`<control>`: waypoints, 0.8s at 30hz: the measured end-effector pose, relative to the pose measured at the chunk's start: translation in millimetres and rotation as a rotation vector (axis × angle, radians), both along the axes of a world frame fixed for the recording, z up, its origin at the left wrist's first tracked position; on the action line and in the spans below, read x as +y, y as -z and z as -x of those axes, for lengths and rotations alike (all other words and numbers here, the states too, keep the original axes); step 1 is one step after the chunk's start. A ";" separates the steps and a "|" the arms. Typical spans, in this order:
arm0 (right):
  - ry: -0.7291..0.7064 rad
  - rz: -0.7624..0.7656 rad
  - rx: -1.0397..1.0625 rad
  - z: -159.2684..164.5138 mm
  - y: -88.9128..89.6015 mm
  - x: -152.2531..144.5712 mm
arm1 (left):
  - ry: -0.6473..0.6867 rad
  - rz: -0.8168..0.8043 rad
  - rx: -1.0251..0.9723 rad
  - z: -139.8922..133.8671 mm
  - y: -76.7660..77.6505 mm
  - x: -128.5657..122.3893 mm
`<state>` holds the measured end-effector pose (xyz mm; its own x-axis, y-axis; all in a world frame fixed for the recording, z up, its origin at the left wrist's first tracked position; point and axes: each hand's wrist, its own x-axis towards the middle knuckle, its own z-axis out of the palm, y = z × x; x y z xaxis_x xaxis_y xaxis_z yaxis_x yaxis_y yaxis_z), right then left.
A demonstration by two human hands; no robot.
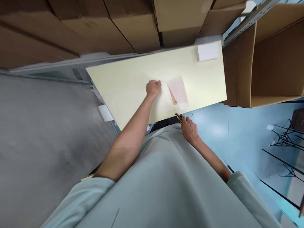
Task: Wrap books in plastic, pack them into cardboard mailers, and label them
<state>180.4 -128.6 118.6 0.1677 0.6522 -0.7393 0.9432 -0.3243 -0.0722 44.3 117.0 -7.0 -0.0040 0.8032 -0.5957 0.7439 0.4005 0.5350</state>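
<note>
My left hand (153, 88) is closed in a fist over the pale yellow tabletop (128, 85); whatever its curled fingers might hold is hidden. To the right of that hand, a thin translucent pinkish sheet (179, 91) lies on the tabletop. It partly covers a brown piece (173, 97), of which a narrow strip shows. At the table's near edge, close to my body, my right hand (189, 128) grips a yellow and black utility knife (179, 117). The knife's front end points toward the table, just short of the sheet's lower corner.
A white box (208, 52) stands at the table's far right corner. Brown cardboard boxes (133, 28) line the shelf beyond the table. A large open carton (239, 66) sits at the right, near a metal upright (247, 23). Black thin rods (285, 136) lie on the floor farther right.
</note>
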 end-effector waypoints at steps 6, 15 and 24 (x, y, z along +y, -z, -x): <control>0.160 -0.323 0.011 -49.9 -61.6 67.0 | -0.075 -0.197 -0.197 -13.2 -107.2 -24.4; 0.015 -0.909 0.103 -116.9 -176.5 286.1 | 0.097 -0.868 -0.384 -79.0 -294.3 68.4; -0.280 -0.882 0.017 -151.9 -200.3 432.5 | 0.210 -0.945 -0.288 -104.8 -316.5 111.2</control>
<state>332.3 303.9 318.9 -0.0870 0.9953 0.0428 0.9755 0.0938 -0.1989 149.1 228.2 309.5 0.2358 0.9144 0.3291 0.5430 -0.4048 0.7357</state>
